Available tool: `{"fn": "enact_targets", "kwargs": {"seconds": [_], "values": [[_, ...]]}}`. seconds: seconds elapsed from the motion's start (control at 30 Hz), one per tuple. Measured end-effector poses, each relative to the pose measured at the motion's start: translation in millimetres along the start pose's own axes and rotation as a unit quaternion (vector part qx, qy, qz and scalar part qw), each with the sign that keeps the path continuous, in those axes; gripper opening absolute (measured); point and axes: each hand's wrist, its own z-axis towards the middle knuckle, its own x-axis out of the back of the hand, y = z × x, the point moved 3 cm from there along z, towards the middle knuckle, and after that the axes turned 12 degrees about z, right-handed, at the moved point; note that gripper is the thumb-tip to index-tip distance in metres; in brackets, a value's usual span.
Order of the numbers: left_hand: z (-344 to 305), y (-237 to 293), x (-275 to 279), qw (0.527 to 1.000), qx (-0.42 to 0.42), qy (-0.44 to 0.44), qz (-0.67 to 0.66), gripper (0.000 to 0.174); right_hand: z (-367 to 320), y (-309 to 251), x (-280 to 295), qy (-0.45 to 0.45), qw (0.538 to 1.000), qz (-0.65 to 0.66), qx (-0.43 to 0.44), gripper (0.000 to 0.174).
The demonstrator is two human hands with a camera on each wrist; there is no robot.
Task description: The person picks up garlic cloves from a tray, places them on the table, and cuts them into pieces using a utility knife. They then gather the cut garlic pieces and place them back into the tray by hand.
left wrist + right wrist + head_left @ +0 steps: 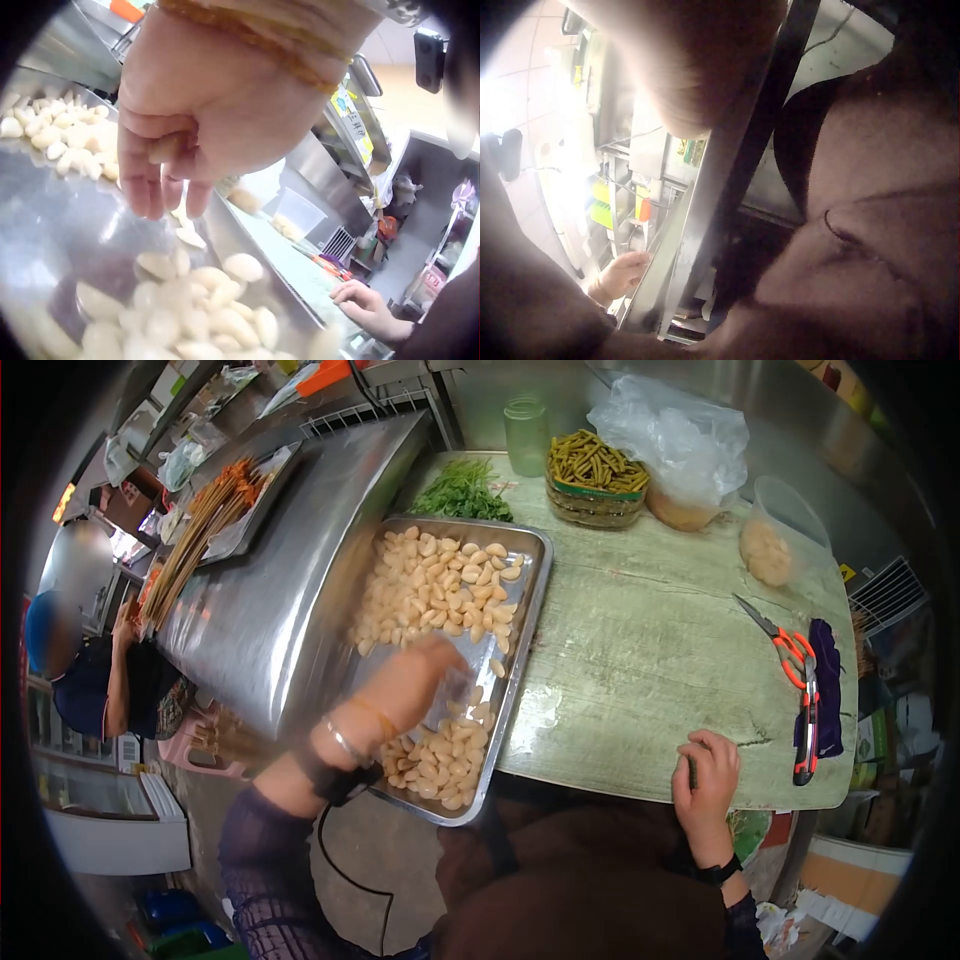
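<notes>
Pale peeled cloves (440,585) lie in a metal tray (545,560), in a large group at the far end and a smaller one at the near end. Over the tray between these groups is my left hand (405,685), blurred. The left wrist view shows this hand (217,105) palm inward, fingers pointing down and thumb bent in, above cloves (217,300); nothing held is plain to see. My right hand (708,775) rests at the table's near edge, fingers loosely bent. In the right wrist view, it is a dark, blurred shape (697,67).
Green leaves (465,490), a green jar (526,438), a container of cut green pods (597,465), a plastic bag (675,435) and a clear tub (785,525) line the back of the table (620,650). Red-handled scissors (790,650) lie right. Another person (100,670) is at left, near skewers (195,535).
</notes>
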Motion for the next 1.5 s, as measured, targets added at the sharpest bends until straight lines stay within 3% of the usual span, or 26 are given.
{"fn": "enact_targets", "kwargs": {"seconds": [0.07, 0.17, 0.27, 0.3, 0.4, 0.5, 0.6, 0.63, 0.73, 0.93, 1.07, 1.17, 1.2, 1.27, 1.37, 1.47, 1.5], "values": [[24, -20, 3, 0.995, 0.015, 0.094, 0.043, 0.045, -1, 0, -2, 0.001, 1.0, 0.007, -0.006, 0.018], [64, -21, 10, 0.983, -0.061, 0.167, 0.052, 0.044, 0, -1, 1, -0.005, 1.0, -0.003, -0.005, 0.018], [67, -21, -8, 0.98, -0.085, 0.117, 0.139, 0.044, 0, 0, 0, -0.005, 1.0, 0.005, -0.005, 0.019], [58, -20, -14, 0.98, -0.083, 0.137, 0.118, 0.041, 0, 1, 0, -0.005, 1.0, 0.005, -0.006, 0.019], [17, -16, -16, 0.998, -0.051, -0.013, 0.046, 0.036, 1, 1, -1, -0.002, 1.0, 0.004, -0.009, 0.019], [0, -7, -5, 0.996, -0.088, -0.011, -0.005, 0.025, 1, 0, -2, -0.004, 1.0, -0.002, -0.013, 0.019], [27, -15, 15, 0.991, 0.092, 0.026, -0.09, 0.019, 0, 0, -2, -0.009, 1.0, -0.004, -0.015, 0.019], [40, -30, 9, 0.987, 0.099, 0.04, -0.119, 0.018, 0, 0, -2, -0.009, 1.0, -0.004, -0.015, 0.019], [75, -51, 9, 0.989, 0.076, 0.128, -0.019, 0.016, 0, 2, -2, -0.004, 1.0, -0.003, -0.01, 0.019], [122, -38, -12, 0.991, -0.007, 0.079, 0.105, 0.023, 0, 1, -3, -0.005, 1.0, -0.002, -0.018, 0.019], [125, -44, -15, 0.995, -0.014, 0.071, 0.066, 0.018, 0, 2, -2, -0.004, 1.0, -0.005, -0.01, 0.019], [109, -66, 2, 0.969, 0.055, 0.104, -0.218, 0.016, 0, 2, -2, -0.008, 1.0, -0.001, -0.002, 0.019], [98, -71, 12, 0.926, 0.085, 0.071, -0.361, 0.017, 0, 3, -3, -0.004, 1.0, 0.0, -0.002, 0.019], [72, -74, 28, 0.772, 0.141, 0.005, -0.62, 0.022, -1, 3, -3, -0.001, 1.0, 0.001, 0.0, 0.019], [42, -83, 21, 0.773, 0.19, -0.029, -0.604, 0.024, -1, 4, -3, -0.003, 1.0, 0.002, 0.001, 0.019], [23, -63, 16, 0.892, 0.274, -0.007, -0.361, 0.023, -2, 5, -4, -0.005, 1.0, 0.001, -0.001, 0.018], [20, -74, -5, 0.949, 0.161, 0.058, -0.265, 0.02, -2, 4, -4, -0.006, 1.0, -0.001, -0.003, 0.018]]}}
